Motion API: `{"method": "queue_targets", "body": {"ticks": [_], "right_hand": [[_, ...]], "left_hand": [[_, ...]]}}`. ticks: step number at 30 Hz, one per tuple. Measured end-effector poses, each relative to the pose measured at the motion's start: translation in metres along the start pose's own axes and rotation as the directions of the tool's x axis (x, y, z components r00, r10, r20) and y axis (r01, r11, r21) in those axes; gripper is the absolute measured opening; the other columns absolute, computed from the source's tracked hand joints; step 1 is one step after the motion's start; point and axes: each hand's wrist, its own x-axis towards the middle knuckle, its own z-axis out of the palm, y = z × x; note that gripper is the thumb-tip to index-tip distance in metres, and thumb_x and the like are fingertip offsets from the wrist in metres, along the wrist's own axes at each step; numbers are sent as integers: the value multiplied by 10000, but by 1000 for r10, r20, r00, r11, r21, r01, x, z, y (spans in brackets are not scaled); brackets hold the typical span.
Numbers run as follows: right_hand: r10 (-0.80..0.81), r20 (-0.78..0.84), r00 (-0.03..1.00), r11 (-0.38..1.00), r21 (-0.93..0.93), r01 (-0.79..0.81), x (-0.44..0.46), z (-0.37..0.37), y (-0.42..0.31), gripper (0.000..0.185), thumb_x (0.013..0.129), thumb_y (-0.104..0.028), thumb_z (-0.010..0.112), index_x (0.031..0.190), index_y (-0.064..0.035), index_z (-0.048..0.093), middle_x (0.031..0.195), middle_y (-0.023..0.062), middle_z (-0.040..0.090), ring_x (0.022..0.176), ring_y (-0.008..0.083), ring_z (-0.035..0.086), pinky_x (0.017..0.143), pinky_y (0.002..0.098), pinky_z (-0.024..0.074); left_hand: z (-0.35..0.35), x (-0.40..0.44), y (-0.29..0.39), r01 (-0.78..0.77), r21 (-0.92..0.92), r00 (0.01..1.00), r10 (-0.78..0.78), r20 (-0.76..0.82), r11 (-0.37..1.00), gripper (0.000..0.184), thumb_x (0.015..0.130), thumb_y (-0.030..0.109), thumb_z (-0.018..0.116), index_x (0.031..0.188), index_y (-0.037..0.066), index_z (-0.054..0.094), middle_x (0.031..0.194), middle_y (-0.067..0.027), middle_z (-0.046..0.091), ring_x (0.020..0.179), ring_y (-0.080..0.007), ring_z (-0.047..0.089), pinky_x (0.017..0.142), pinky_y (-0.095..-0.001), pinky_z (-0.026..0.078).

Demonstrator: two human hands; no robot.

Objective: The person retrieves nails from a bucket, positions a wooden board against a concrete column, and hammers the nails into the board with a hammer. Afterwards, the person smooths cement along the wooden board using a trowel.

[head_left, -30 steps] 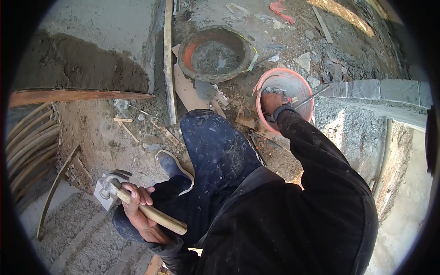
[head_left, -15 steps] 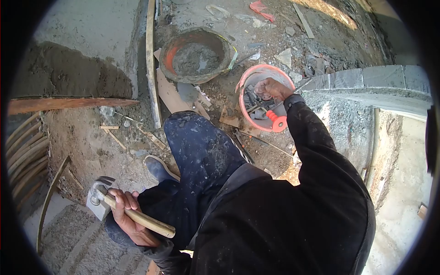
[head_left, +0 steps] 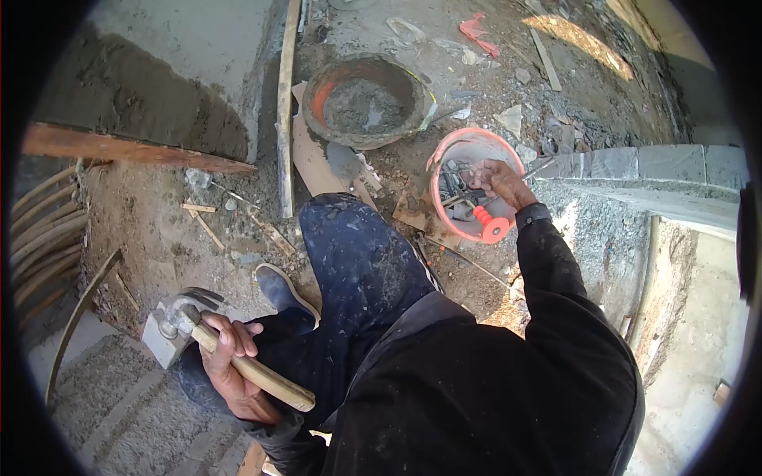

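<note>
My left hand [head_left: 232,361] is wrapped round the wooden handle of a claw hammer [head_left: 255,373], whose metal head points to the upper left. A pale block [head_left: 164,339] shows beside the hammer head. On the right, my right hand [head_left: 498,181] is over the mouth of an orange-red bucket [head_left: 437,194], with its fingers bent together; what they hold, if anything, is too small to tell. Inside the bucket lie grey pieces and tools. A tool with a bright red ribbed handle [head_left: 494,228] leans on the bucket's near rim.
A round tub [head_left: 317,107] of wet mortar stands beyond my knee, beside a long wooden plank [head_left: 286,135]. Curved hoses or rods [head_left: 48,246] are at the left. A low block wall [head_left: 627,165] runs along the right. Scraps and rubble cover the ground.
My right hand has come up from deep inside the bucket to its mouth. The red-handled tool now shows at the rim. My left hand keeps hold of the hammer.
</note>
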Motion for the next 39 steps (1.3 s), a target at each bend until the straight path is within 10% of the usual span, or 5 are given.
{"method": "queue_targets", "body": {"ticks": [10, 18, 32, 36, 39], "right_hand": [[-237, 100, 966, 971, 50, 233, -69, 267, -165, 79, 1049, -59, 621, 1116, -26, 646, 803, -31, 561, 612, 29, 464, 497, 187, 339], [-281, 370, 886, 866, -299, 400, -134, 475, -264, 48, 1038, -65, 630, 1041, -38, 669, 764, -67, 545, 625, 2, 431, 547, 183, 321], [-289, 510, 810, 442, -680, 586, -287, 541, -449, 190, 995, -93, 659, 1090, 21, 777, 919, 154, 642, 868, 257, 632, 785, 352, 499], [-411, 526, 744, 476, -572, 668, -319, 533, -523, 197, 988, -102, 694, 1132, 8, 772, 1002, 139, 671, 862, 221, 637, 744, 360, 495], [-44, 493, 869, 867, -413, 279, -338, 527, -590, 219, 974, -146, 750, 1127, 8, 778, 1132, 116, 713, 947, 183, 663, 800, 341, 522]], "left_hand": [[-19, 22, 18, 114, -363, 993, -112, 28, 925, 430, 1032, 206, 669, 1348, -58, 548, 1349, -214, 645, 1368, -327, 583, 1233, -450, 410], [-49, 80, 44, 295, -649, 952, -274, 137, 701, 465, 1069, 379, 623, 1301, -24, 622, 1357, -163, 652, 1375, -274, 573, 1159, -426, 457], [11, -14, 180, 186, -955, 961, -248, 127, 232, 303, 1053, 322, 650, 1136, 33, 679, 1299, -144, 699, 1196, -239, 673, 1059, -433, 522], [20, -41, 260, 81, -863, 937, -332, -105, 499, 310, 1042, 346, 674, 1052, 37, 702, 983, -54, 680, 925, -188, 668, 886, -379, 568], [18, -51, 328, 40, -694, 914, -307, -266, 719, 235, 1049, 285, 666, 1032, 52, 689, 976, -27, 664, 936, -152, 633, 910, -342, 524]]}}
